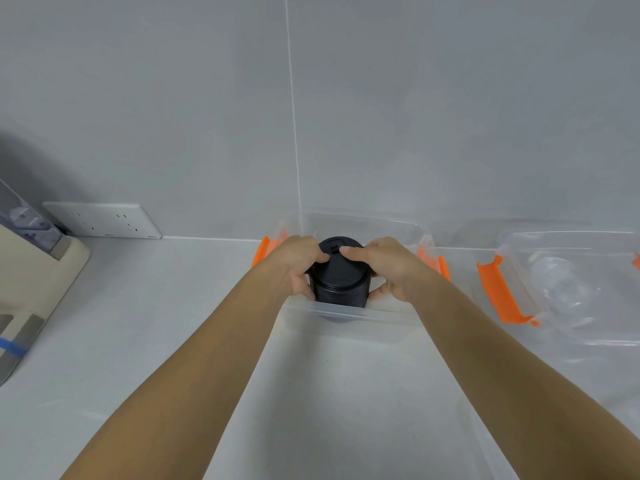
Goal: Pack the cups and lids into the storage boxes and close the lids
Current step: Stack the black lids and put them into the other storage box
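A stack of black lids (341, 278) stands upright inside a clear storage box (349, 315) with orange latches against the back wall. My left hand (298, 266) grips the stack's left side, thumb on the top lid. My right hand (388, 266) holds its right side, thumb also on top. To the right stands a second clear storage box (575, 337) with an orange latch (498, 292); clear plastic cups or lids (561, 285) lie inside it, hard to tell apart.
A white wall socket (104, 220) sits low on the tiled wall at left. A beige appliance (31, 282) occupies the counter's left edge. The white counter (156, 306) stretches toward me between my forearms.
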A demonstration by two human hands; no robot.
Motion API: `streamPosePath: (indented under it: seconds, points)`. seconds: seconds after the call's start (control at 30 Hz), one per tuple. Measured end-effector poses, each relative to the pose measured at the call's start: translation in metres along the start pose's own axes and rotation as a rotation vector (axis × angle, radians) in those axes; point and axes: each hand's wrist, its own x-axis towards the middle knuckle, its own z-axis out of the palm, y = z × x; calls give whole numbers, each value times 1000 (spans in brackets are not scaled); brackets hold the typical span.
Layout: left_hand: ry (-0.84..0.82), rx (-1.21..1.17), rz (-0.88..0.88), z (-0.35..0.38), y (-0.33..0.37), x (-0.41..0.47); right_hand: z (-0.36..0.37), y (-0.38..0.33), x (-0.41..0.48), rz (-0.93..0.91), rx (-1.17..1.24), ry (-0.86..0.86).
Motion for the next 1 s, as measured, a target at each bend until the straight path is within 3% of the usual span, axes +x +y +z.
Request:
streamPosePath:
  seconds: [0.47,0.6,0.8,1.0]
  points:
    - [45,80,5,6,0,0,2,2,0,-39,-81,-19]
    - [136,1,60,3,-2,4,2,0,1,-31,-121,39]
    - [119,-19,143,4,-2,-1,0,3,9,-120,-157,179]
    - [194,211,346,6,6,-17,-7,0,4,-297,-363,366]
